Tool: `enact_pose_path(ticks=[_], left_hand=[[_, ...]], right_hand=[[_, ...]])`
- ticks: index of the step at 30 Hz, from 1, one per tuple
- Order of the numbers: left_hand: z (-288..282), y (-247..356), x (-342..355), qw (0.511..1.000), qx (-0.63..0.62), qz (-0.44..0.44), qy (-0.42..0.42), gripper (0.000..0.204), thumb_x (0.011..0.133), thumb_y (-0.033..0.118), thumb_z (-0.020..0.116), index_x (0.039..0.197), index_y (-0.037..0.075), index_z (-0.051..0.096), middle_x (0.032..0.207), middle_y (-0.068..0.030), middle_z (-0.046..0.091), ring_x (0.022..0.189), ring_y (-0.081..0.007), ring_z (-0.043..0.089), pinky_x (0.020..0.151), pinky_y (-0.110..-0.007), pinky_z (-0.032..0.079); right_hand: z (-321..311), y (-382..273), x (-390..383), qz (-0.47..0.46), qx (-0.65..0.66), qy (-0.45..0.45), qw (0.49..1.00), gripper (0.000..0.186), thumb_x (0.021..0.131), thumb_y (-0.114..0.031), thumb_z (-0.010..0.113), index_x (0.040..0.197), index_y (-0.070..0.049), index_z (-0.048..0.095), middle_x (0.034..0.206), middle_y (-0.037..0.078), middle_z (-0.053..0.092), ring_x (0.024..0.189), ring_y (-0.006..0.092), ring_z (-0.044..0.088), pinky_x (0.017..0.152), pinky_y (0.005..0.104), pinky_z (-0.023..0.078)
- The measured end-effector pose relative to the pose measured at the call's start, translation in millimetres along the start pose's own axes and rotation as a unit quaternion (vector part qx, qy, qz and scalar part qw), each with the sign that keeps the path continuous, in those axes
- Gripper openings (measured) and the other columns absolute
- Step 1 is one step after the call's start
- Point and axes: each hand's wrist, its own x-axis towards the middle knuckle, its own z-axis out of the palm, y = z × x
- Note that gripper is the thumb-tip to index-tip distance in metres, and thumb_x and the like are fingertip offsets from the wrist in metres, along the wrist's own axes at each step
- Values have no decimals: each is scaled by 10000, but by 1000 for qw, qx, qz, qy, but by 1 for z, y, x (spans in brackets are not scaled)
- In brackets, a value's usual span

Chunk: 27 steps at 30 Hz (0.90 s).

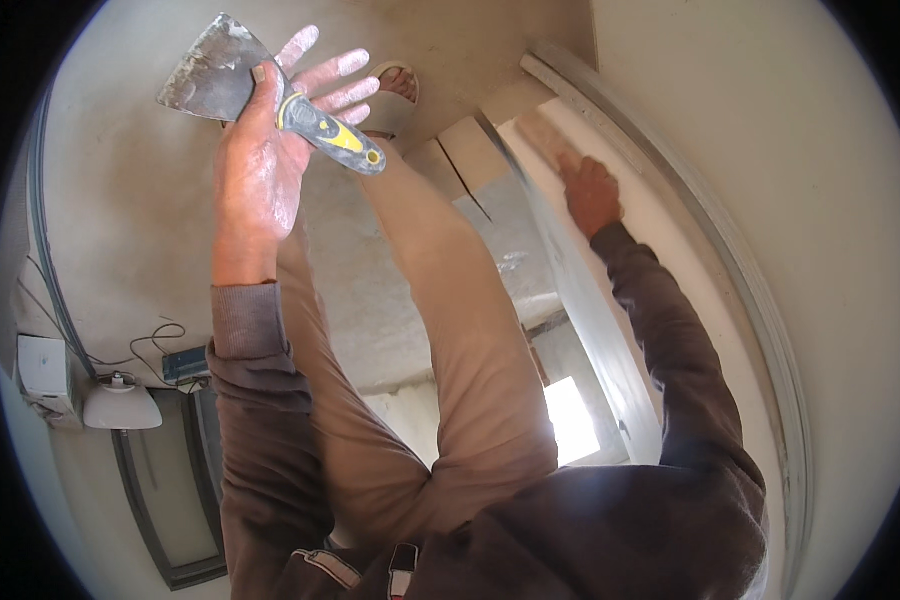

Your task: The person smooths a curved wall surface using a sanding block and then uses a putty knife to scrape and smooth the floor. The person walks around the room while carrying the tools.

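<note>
A putty knife (315,125) with a wide, plaster-smeared metal blade and a grey and yellow handle lies across my left hand (270,165). My left thumb presses on it near the blade while the other fingers are spread, and white dust coats the palm and fingertips. Over to the right, my right hand (592,192) is closed against a long pale surface (650,205). A blurred tan patch shows just beyond its fingers; whether this is a flat tool in the hand or part of the surface cannot be made out.
A long pale rail or trim (710,205) curves along the right side. My sandalled foot (400,90) stands on the dusty floor. At lower left are a white lamp (122,405), a white box (45,375), cables (40,220) and a dark-framed panel (175,500).
</note>
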Motion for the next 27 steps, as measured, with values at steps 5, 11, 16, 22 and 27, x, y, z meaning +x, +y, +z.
enact_pose_path(ticks=[5,11,16,22,27], left_hand=[[2,1,-1,1000,4,-19,-3,668,1055,471,336,1504,-19,273,1391,-282,503,1254,-408,536,1070,-481,427],[2,3,-4,1000,23,-19,-2,673,1056,470,342,1506,-24,265,1371,-286,517,1230,-398,555,1066,-473,431],[-2,1,-3,1000,22,-9,-10,667,1056,461,358,1496,-34,283,1331,-284,547,1188,-392,584,1051,-470,437],[4,11,-10,998,56,-34,12,646,1060,459,345,1496,-16,310,1317,-260,569,1180,-375,585,1044,-456,432],[0,8,-10,998,59,-28,14,642,1059,458,356,1490,-17,329,1299,-253,583,1164,-368,593,1039,-446,425]], right_hand=[[-8,25,8,7,38,-9,999,461,886,-211,555,1347,-194,549,979,119,555,924,300,582,656,449,515],[0,-6,-2,-33,25,26,999,431,904,-226,537,1335,-222,564,982,101,560,921,277,588,650,403,514],[8,16,18,73,-33,20,997,440,899,-216,544,1337,-257,556,941,84,539,871,258,582,564,399,505],[19,2,7,-67,34,45,996,443,902,-210,535,1345,-195,544,993,112,563,919,281,587,559,456,510],[9,-9,21,27,-5,-31,999,403,916,-196,517,1317,-200,557,984,113,564,956,293,592,630,449,545]])
